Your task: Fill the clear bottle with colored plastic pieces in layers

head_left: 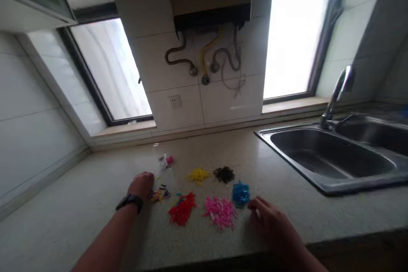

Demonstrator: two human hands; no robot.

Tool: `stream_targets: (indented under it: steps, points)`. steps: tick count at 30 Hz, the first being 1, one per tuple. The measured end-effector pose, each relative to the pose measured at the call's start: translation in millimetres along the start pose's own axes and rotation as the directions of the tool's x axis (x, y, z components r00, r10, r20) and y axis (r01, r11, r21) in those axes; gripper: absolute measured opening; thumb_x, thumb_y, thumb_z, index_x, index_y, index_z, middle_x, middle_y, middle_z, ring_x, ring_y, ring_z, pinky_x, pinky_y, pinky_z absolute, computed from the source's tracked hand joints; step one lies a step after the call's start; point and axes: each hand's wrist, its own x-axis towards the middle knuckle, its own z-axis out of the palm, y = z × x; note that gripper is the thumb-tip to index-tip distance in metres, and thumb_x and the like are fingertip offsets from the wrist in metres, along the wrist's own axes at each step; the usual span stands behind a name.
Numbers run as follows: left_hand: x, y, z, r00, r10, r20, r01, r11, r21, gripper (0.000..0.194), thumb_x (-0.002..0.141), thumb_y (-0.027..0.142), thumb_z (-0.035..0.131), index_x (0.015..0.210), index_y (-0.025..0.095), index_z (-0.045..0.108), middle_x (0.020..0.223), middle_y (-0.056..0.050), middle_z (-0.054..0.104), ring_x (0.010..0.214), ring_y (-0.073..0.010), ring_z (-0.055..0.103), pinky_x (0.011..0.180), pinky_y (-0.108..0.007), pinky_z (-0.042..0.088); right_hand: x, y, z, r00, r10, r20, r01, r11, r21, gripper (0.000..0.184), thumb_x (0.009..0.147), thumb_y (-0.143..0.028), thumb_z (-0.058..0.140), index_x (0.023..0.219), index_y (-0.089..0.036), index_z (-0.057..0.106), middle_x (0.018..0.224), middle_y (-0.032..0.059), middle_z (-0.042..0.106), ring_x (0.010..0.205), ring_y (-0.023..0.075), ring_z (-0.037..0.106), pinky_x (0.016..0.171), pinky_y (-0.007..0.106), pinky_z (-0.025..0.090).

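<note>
My left hand (142,185), with a dark band on its wrist, rests on the counter against the left side of a small mixed-colour pile (160,194). Its fingers are mostly hidden from above. Beside the blue pile (241,194) is my right hand (267,216), fingers curled in and fingertips close to the blue pieces; whatever they may hold is hidden. Between the hands lie a red pile (182,210) with a few blue-green bits at its edge, and a pink pile (220,211). Farther back are a yellow pile (198,175) and a black pile (224,174). All consist of small thin pieces, too blurred to name.
A clear container (163,160) with something pink beside it lies behind the mixed pile. At the right, a steel double sink (331,185) with a tap (338,93) is set into the counter (95,208). The tiled wall bounds the back.
</note>
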Motion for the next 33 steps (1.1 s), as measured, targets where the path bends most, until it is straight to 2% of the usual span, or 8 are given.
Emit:
stream_targets:
  steps: [6,10,16,20,23,26,29,33]
  points:
    - [11.7,-5.2,0.8,1.000,-0.011,0.007,0.011,0.999,-0.032,0.030,0.092,0.022,0.042,0.095,0.016,0.072,0.101,-0.013,0.071,0.093,-0.0218,0.068,0.081,-0.029,0.045,-0.4,-2.0,-0.1,0.999,0.009,-0.037,-0.010,1.000,-0.029,0.021,0.090,-0.018,0.038,0.091,-0.022,0.058,0.092,0.0060,0.064,0.077,0.0190,0.064,0.072,0.031,0.046]
    - [14.0,-8.3,5.3,0.999,-0.017,-0.034,0.015,0.997,-0.071,0.030,0.091,0.027,0.043,0.092,0.016,0.071,0.100,-0.012,0.072,0.093,-0.0227,0.068,0.082,-0.029,0.046,-0.3,-3.4,-0.4,0.999,0.023,-0.040,-0.024,1.000,-0.016,0.020,0.090,-0.017,0.039,0.090,-0.022,0.058,0.091,0.0056,0.064,0.078,0.0193,0.064,0.074,0.032,0.046]
    - [-7.4,9.4,-4.1,0.986,-0.083,-0.144,0.031,0.943,-0.331,0.034,0.092,0.039,0.043,0.102,0.019,0.068,0.100,-0.009,0.074,0.094,-0.0238,0.069,0.083,-0.031,0.050,-0.5,-4.2,-1.2,0.999,0.026,-0.037,-0.026,1.000,0.003,0.020,0.091,-0.017,0.038,0.090,-0.021,0.058,0.090,0.0057,0.064,0.078,0.0190,0.064,0.073,0.031,0.045]
    - [-47.3,47.6,-19.9,0.973,-0.109,-0.205,-0.019,0.842,-0.539,0.038,0.088,0.049,0.051,0.105,0.020,0.069,0.098,-0.006,0.075,0.088,-0.0241,0.070,0.079,-0.032,0.053,-0.2,-3.0,-0.2,0.999,0.018,-0.047,-0.019,1.000,-0.012,0.020,0.091,-0.016,0.039,0.090,-0.022,0.058,0.090,0.0055,0.065,0.079,0.0191,0.064,0.073,0.032,0.046]
    - [-88.3,91.8,-25.0,0.989,-0.054,-0.139,-0.061,0.704,-0.707,0.040,0.086,0.052,0.055,0.107,0.021,0.070,0.098,-0.005,0.075,0.081,-0.0215,0.070,0.075,-0.031,0.055,-0.2,-0.7,1.6,0.999,0.013,-0.052,-0.014,0.999,-0.029,0.019,0.091,-0.016,0.040,0.091,-0.022,0.058,0.089,0.0049,0.065,0.076,0.0184,0.064,0.071,0.031,0.046]
    - [-130.3,141.5,-21.3,0.995,0.046,-0.090,-0.100,0.594,-0.798,0.035,0.087,0.048,0.058,0.102,0.021,0.073,0.094,-0.006,0.075,0.077,-0.0197,0.069,0.069,-0.028,0.055,-0.7,0.8,3.6,0.997,-0.009,-0.074,0.006,0.999,-0.044,0.018,0.091,-0.016,0.040,0.091,-0.022,0.058,0.090,0.0046,0.065,0.076,0.0180,0.065,0.070,0.030,0.046]
    - [-163.4,182.5,-13.3,0.987,0.119,-0.103,-0.148,0.467,-0.872,0.029,0.086,0.045,0.061,0.095,0.021,0.074,0.086,-0.005,0.075,0.074,-0.0177,0.068,0.067,-0.025,0.054,-2.4,0.7,5.8,0.995,-0.046,-0.091,0.041,0.997,-0.062,0.019,0.092,-0.016,0.041,0.092,-0.023,0.059,0.090,0.0043,0.065,0.077,0.0177,0.065,0.070,0.029,0.047]
    - [-185.1,208.8,-7.7,0.975,0.202,-0.094,-0.169,0.396,-0.902,0.026,0.086,0.042,0.062,0.088,0.020,0.075,0.077,-0.005,0.072,0.065,-0.0151,0.063,0.062,-0.022,0.050,-6.5,1.0,7.7,0.987,-0.098,-0.125,0.089,0.993,-0.080,0.019,0.092,-0.016,0.042,0.093,-0.023,0.060,0.089,0.0040,0.066,0.075,0.0175,0.065,0.069,0.029,0.048]
